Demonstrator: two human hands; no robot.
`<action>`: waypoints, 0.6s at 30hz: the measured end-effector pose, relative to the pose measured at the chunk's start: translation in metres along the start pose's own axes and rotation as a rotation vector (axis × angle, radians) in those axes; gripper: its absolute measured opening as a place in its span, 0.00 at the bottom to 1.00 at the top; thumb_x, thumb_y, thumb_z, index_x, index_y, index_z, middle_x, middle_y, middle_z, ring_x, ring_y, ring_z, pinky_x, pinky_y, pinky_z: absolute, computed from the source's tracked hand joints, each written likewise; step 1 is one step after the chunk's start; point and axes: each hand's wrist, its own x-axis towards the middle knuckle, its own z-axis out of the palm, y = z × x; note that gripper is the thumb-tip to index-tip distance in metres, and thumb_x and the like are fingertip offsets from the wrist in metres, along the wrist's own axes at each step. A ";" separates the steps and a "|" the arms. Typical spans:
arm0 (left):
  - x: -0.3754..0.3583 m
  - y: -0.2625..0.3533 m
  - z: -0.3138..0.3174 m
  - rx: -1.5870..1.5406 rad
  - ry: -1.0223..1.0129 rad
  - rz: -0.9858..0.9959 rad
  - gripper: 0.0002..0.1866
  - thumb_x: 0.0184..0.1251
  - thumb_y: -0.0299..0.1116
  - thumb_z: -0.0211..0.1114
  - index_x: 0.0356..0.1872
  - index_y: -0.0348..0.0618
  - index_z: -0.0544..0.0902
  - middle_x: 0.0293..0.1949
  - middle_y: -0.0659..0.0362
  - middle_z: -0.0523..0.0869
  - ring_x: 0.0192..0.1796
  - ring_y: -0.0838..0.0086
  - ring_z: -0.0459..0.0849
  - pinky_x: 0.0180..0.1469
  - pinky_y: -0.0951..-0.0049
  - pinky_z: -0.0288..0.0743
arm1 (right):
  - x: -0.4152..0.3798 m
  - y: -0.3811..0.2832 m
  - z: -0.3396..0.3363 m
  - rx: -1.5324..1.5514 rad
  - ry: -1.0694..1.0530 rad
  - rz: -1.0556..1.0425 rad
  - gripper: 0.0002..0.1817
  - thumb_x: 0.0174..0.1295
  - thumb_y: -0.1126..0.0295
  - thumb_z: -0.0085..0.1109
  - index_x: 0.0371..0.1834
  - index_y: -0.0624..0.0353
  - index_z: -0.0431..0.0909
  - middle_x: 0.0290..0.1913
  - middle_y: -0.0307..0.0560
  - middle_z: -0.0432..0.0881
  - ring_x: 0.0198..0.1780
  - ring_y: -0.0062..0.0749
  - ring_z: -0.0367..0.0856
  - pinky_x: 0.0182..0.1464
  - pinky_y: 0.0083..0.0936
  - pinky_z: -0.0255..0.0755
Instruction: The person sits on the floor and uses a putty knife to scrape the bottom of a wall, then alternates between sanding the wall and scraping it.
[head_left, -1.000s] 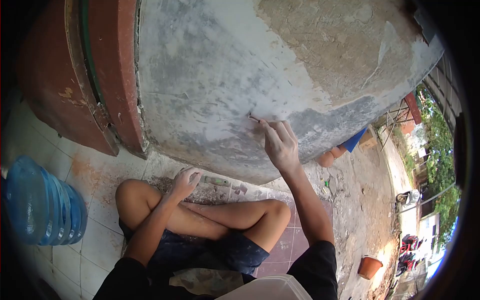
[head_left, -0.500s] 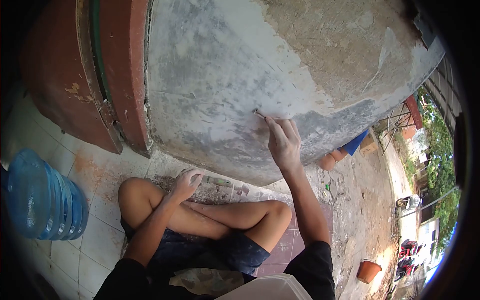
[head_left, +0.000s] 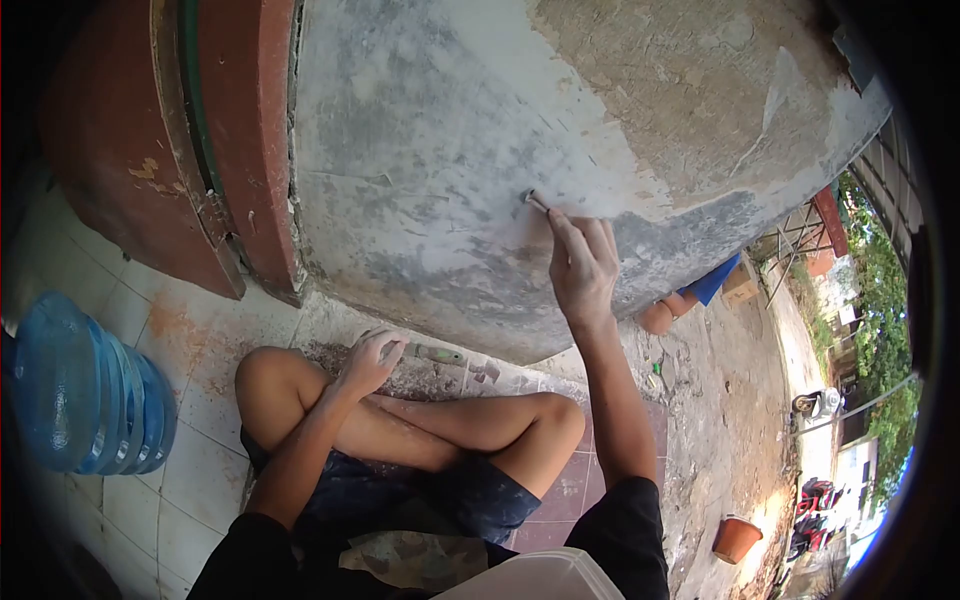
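Observation:
My right hand [head_left: 587,265] is closed around a small thin metal tool [head_left: 538,202] with a widened end. Its tip touches the grey-and-white patched wall [head_left: 430,150], whose surface is scratched and dusty. My left hand [head_left: 372,362] looks dusty and rests by my crossed shins, its fingers loosely bent and apart, with nothing visible in it. Just right of it, at the wall's foot, lies a scraper-like tool with a greenish handle [head_left: 440,354], partly hidden behind the left fingers.
A blue water jug [head_left: 90,390] stands on the tiled floor at left. A red-brown door frame [head_left: 245,140] borders the wall. Another person's leg and blue clothing [head_left: 715,282] show beyond the wall corner. An orange bucket [head_left: 737,540] and a cardboard box [head_left: 741,284] are at right.
My right hand has moved up and slightly right along the wall with the small metal tool. My left hand has barely shifted.

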 end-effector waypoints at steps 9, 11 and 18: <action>0.004 0.000 0.002 0.012 0.008 0.026 0.08 0.69 0.29 0.61 0.41 0.36 0.84 0.42 0.50 0.87 0.49 0.57 0.84 0.55 0.63 0.75 | -0.049 -0.013 0.027 0.072 -0.150 -0.014 0.17 0.53 0.87 0.62 0.46 0.60 0.86 0.34 0.45 0.80 0.35 0.38 0.79 0.36 0.31 0.75; 0.003 0.000 0.002 0.012 0.011 0.038 0.08 0.69 0.29 0.61 0.41 0.36 0.84 0.42 0.50 0.87 0.49 0.56 0.84 0.55 0.63 0.75 | -0.041 -0.008 0.022 0.056 -0.125 -0.021 0.17 0.53 0.87 0.63 0.46 0.60 0.85 0.35 0.45 0.80 0.35 0.38 0.79 0.36 0.31 0.75; 0.003 0.000 0.001 0.042 -0.002 -0.011 0.09 0.69 0.32 0.61 0.42 0.38 0.85 0.45 0.50 0.86 0.52 0.54 0.83 0.57 0.60 0.75 | 0.002 -0.005 0.001 -0.005 0.020 0.003 0.14 0.54 0.87 0.65 0.44 0.62 0.86 0.35 0.46 0.82 0.34 0.37 0.79 0.36 0.31 0.75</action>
